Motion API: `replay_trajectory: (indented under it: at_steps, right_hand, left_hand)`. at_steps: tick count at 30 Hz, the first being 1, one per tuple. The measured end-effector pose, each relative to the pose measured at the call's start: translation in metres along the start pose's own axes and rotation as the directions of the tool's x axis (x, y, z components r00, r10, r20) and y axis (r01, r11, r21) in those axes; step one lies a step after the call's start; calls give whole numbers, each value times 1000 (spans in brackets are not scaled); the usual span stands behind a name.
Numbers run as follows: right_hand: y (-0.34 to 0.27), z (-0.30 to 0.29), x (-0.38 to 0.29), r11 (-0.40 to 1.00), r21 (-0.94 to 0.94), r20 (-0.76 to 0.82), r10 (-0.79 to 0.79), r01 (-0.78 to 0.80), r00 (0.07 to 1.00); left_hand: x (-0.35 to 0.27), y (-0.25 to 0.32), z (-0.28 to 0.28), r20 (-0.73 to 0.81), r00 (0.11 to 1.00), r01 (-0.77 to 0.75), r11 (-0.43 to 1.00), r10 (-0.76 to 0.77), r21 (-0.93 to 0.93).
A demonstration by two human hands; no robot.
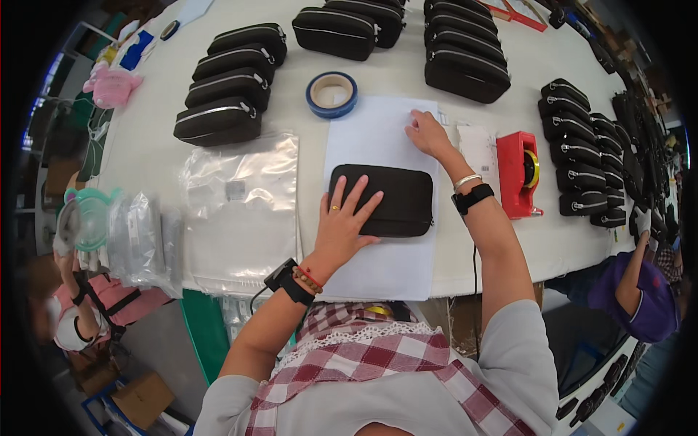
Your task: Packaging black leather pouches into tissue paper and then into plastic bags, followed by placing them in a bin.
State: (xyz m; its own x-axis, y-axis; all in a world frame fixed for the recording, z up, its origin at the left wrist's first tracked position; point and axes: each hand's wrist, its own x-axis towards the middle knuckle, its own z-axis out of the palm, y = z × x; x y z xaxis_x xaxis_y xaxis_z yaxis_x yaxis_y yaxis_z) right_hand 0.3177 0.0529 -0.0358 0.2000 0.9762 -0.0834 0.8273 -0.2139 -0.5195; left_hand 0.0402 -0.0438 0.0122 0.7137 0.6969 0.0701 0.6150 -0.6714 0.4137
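Observation:
My left hand [349,218] lies with spread fingers on the left part of a black zippered pouch [401,201]. The pouch rests flat on white paper sheets [376,272]. Near the paper's upper right corner is my right hand [428,132], its fingers partly curled; whether it pinches the thin edge of something there I cannot tell. A roll of blue tape [331,95] overlaps the paper's upper left corner. To the right, a red tape dispenser [512,180] stands beside a small stack of white labels [477,147]. Clear plastic bags [240,229] lie flat left of the paper.
Rows of black pouches stand at the upper left [218,121], top [334,34], upper right [466,71] and right [581,177]. Packed plastic bags [144,240] lie at the table's left edge. Co-workers [638,294] are at both sides.

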Motion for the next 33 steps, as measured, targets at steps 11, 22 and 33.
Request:
replay_trajectory:
  at_steps: [11, 22, 33]
  right_hand:
    - [40, 28, 23, 966, 53, 38, -254, 252, 966]
    - [32, 51, 44, 960, 228, 125, -193, 162, 973]
    - [33, 37, 25, 944, 142, 156, -319, 298, 935]
  left_hand:
    - [-8, -3, 17, -86, 995, -48, 994, 40, -98]
    - [-16, -11, 21, -98, 995, -21, 992, 10, -121]
    - [-6, -1, 28, -122, 991, -76, 991, 62, -114]
